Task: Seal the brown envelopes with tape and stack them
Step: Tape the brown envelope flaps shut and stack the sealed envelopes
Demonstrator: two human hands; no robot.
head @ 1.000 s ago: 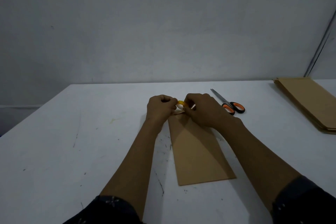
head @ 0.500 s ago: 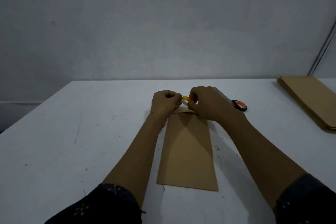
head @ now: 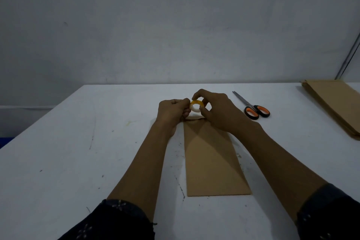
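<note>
A brown envelope [head: 211, 160] lies lengthwise on the white table [head: 68, 152], its far end under my hands. Just above that end my right hand [head: 218, 111] holds a small yellow tape roll [head: 197, 105] between thumb and fingers, with the roll's white core facing me. My left hand [head: 172, 111] is curled and pinches at the roll's left edge, where the tape end seems to be; the tape strip itself is too small to see. A stack of brown envelopes [head: 335, 105] lies at the table's far right.
Scissors [head: 253, 108] with orange and black handles lie on the table right of my right hand, blades pointing away. A grey wall stands behind the table's far edge. The table's left edge runs diagonally at the left.
The envelope has turned and now lies straight in front of me. The tape roll has turned so its open core faces me. The scissors are fully uncovered again.
</note>
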